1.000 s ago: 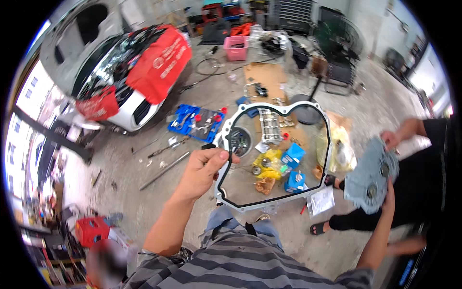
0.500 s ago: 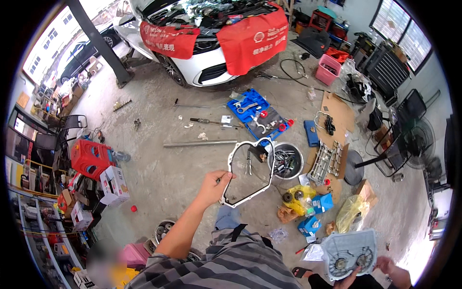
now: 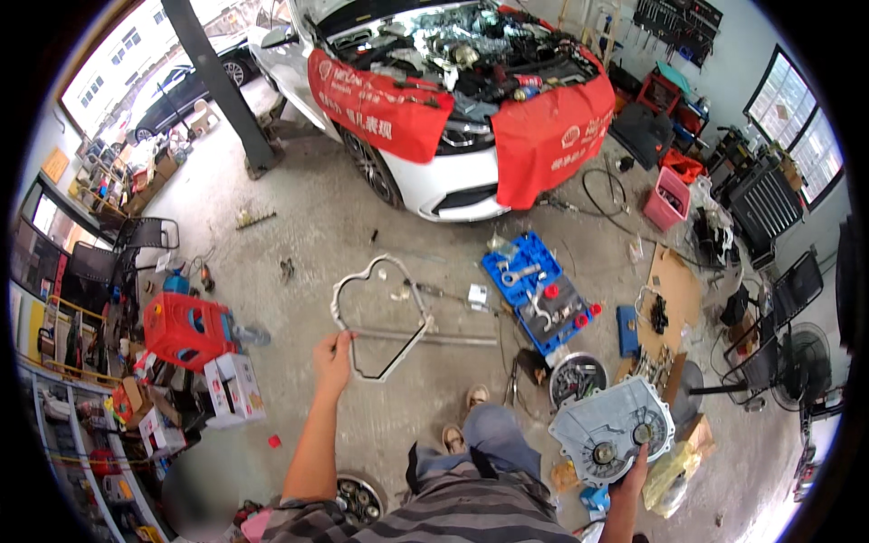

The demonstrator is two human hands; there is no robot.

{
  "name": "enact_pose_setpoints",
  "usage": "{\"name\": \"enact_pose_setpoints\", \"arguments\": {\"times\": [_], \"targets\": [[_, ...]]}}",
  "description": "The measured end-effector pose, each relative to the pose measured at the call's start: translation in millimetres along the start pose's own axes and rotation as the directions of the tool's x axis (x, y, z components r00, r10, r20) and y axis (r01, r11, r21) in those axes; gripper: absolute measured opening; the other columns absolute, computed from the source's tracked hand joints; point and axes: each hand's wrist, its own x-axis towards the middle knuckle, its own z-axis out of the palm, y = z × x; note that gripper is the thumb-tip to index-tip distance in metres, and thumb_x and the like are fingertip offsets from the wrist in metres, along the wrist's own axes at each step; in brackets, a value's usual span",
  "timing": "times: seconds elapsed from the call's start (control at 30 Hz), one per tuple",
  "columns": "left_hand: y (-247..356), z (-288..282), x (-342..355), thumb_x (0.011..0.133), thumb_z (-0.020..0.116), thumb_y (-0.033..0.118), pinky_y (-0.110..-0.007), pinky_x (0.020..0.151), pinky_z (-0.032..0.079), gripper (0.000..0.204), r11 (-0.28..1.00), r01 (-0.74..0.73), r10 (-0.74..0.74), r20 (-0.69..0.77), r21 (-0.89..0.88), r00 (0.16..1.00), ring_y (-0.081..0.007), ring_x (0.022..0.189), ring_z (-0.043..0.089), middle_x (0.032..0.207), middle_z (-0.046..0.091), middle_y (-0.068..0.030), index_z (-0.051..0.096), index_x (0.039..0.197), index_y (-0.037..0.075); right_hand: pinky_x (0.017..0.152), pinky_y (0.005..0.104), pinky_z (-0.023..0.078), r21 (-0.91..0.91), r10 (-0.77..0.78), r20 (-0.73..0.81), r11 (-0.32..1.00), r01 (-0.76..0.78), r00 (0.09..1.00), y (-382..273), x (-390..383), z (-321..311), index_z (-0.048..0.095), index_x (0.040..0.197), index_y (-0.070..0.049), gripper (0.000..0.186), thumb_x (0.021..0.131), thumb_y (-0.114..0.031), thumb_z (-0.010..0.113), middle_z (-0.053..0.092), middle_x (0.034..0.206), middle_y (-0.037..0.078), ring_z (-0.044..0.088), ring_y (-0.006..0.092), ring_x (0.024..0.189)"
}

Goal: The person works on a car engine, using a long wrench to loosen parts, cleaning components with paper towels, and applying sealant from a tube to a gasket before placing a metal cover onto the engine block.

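Heart-shaped frame [image 3: 405,352] up in front of you, left of centre, above floor; your left hand [image 3: 333,358] pinches its near left edge. Your right hand [image 3: 631,472] grips grey cover [image 3: 611,423] by lower edge, fingers partly hidden. Done: both pieces in hand. Open: pieces well apart, unjoined. Farther out, blue tool case [image 3: 534,288] lies open, loose tools inside; white car [image 3: 462,185] stands bonnet up, engine bay exposed.

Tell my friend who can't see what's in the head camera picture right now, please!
A left hand holds a thin, loop-shaped frame, and a right hand holds a grey metal cover. Ahead, a white car draped with red covers has its engine bay open.
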Motion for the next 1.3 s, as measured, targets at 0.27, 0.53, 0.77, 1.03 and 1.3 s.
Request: {"name": "enact_pose_setpoints", "arguments": {"times": [0.27,0.53,0.77,1.03,1.3], "targets": [[-42.7,-74.7,111.8,0.093,0.052,0.030,-0.029,0.052,0.035,0.036,0.979,0.163,-0.129,-0.240,0.126,0.962,-0.0101,0.057,0.046,0.062,0.056,-0.0033,0.069,0.089,-0.001,0.089,0.0430,0.048,-0.082,-0.145,-0.011,0.986,0.144,0.989,17.0,135.0,253.7,0.043,0.130,-0.003,0.058,0.087,-0.037,0.063,0.055,0.121,0.011,0.056,0.0277,0.109],[-146.7,-149.0,234.4,0.094,0.052,0.031,-0.025,0.041,0.020,0.033,0.932,0.316,-0.362,-0.514,-0.178,0.778,-0.0039,0.043,0.031,0.051,0.035,0.0080,0.069,0.086,0.004,0.086,0.0408,0.050,-0.043,-0.038,0.190,0.998,0.047,0.981,32.1,236.2,538.0,0.048,0.123,-0.002,0.051,0.088,-0.035,0.062,0.062,0.112,0.011,0.062,0.0250,0.098],[-268.2,-159.7,457.7,0.092,0.052,0.030,-0.024,0.046,0.027,0.032,0.886,0.356,-0.463,-0.521,-0.298,0.717,-0.0070,0.049,0.037,0.057,0.046,0.0039,0.068,0.084,0.003,0.080,0.0399,0.052,-0.026,-0.058,0.262,0.997,0.067,0.963,84.5,324.0,820.7,0.052,0.120,-0.004,0.048,0.087,-0.036,0.062,0.064,0.108,0.010,0.064,0.0241,0.093],[-281.6,-171.1,694.8,0.096,0.050,0.027,-0.028,0.054,0.035,0.038,0.959,0.278,-0.220,-0.494,0.047,0.841,-0.0113,0.059,0.042,0.063,0.052,-0.0013,0.066,0.092,-0.007,0.037,0.0233,0.024,0.045,0.011,0.277,0.999,-0.024,0.961,152.1,457.4,1080.3,0.058,0.089,-0.017,0.025,0.088,-0.043,0.057,0.055,0.065,-0.006,0.038,0.0090,0.042],[-214.6,-171.3,799.8,0.091,0.049,0.035,-0.048,0.085,0.045,0.048,0.761,0.567,-0.503,-0.265,0.314,0.822,-0.0380,0.101,0.057,0.113,0.059,-0.0268,0.056,0.120,-0.003,0.040,0.0256,0.028,-0.021,0.083,0.225,0.997,-0.080,0.971,166.8,524.9,1129.6,0.058,0.082,-0.014,0.029,0.089,-0.041,0.056,0.051,0.060,-0.003,0.037,0.0107,0.042]]}}
